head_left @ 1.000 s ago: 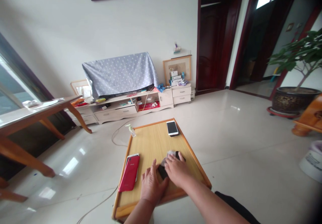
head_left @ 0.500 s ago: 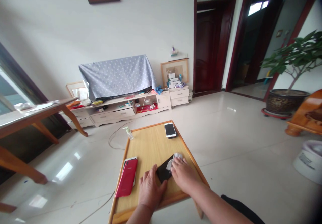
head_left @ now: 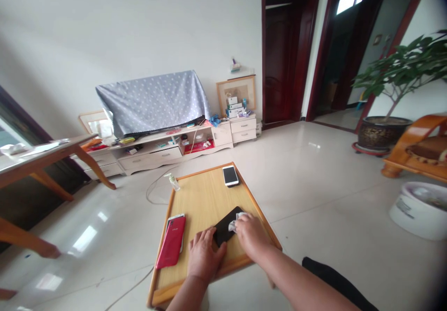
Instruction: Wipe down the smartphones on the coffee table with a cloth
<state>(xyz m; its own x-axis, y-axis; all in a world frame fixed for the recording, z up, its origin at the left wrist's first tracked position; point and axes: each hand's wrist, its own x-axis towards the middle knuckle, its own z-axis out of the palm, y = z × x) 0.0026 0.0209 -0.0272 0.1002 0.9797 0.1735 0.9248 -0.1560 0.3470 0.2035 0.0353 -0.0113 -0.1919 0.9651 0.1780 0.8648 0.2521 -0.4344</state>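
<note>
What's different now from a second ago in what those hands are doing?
The right hand, with the pale cloth, has slid rightward across the black phone, uncovering more of it; its flattened fingers are now curled over the cloth. Nothing was visibly let go. The left hand stays at the phone's left end; the red phone, white phone and pump bottle are as before.

Flat black phone [head_left: 224, 228] aslant on the table [head_left: 197, 191], crumpled whitish cloth [head_left: 233, 225] over its right edge.
</note>
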